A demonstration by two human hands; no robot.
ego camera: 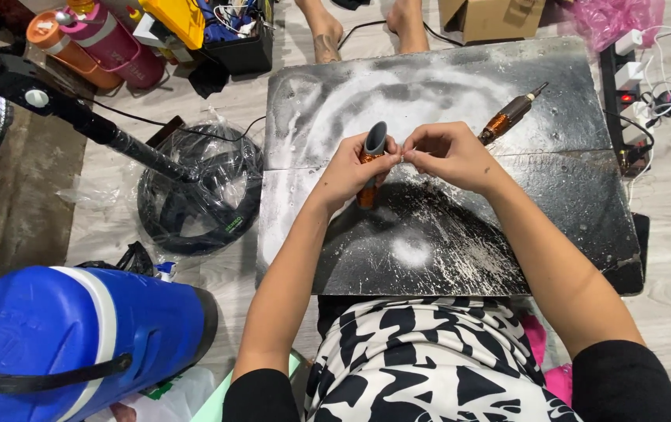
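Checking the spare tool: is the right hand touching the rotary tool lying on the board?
Apart. The head view shows dusty board between the right hand and the rotary tool.

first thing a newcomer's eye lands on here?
Both hands meet mid-frame over the dusty black board: the left hand grips an orange-and-grey rotary tool, the right hand pinches at its tip. A second orange tool lies upper right; a big blue cooler fills bottom left.

Both arms reach fwd from near edge, elbows bent, forearms bare, converging toward mid scene. Left hand (pixel 351 168) curled into a grip, thumb side up, wrist slightly cocked. Right hand (pixel 449 155) just right of it, fingers pinched together, tips pointing left, nearly touching left hand's fingers. Black sleeves at upper arms.
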